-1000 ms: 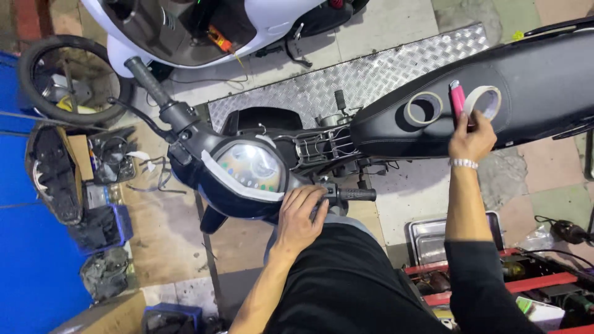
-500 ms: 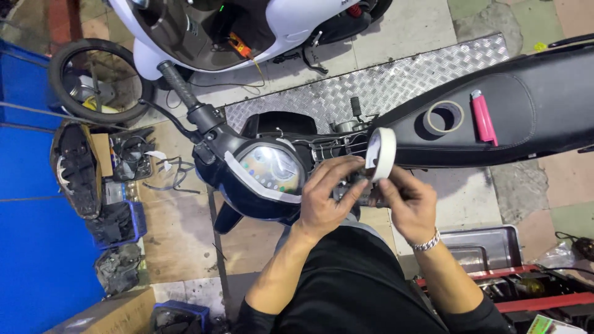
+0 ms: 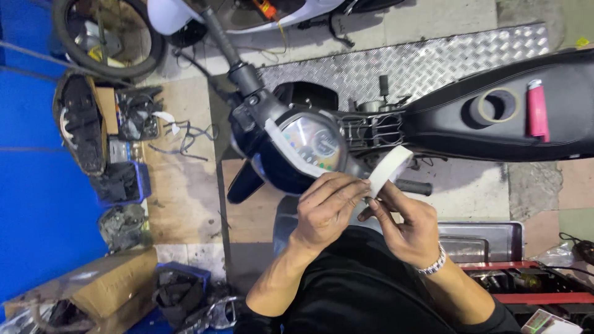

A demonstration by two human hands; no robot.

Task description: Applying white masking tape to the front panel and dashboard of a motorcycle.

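Both hands are up in front of the person's chest, working one roll of white tape (image 3: 388,172) that sits just above the knuckles, right over the scooter's handlebar grip (image 3: 413,187). The left hand (image 3: 325,210) is curled closed, fingertips pinched at the lower edge of the roll, as if picking at its free end, though the end itself is too small to make out. The right hand (image 3: 405,226) comes in from below and to the right, thumb and fingers gripping the roll's underside and steadying it. The roll stands tilted, its flat face turned up and to the left, its round axis leaning toward the speedometer (image 3: 315,145), which lies just up and left of the hands, so the left hand is the nearer one to that dial. A strip of white tape (image 3: 281,145) already runs along the dial's left rim. Well off to the right, on the black seat (image 3: 495,133), rest a second tape roll (image 3: 498,106) and a pink lighter (image 3: 537,110), both out of reach of either hand. A steel tray (image 3: 482,238) sits just beside the right wrist.
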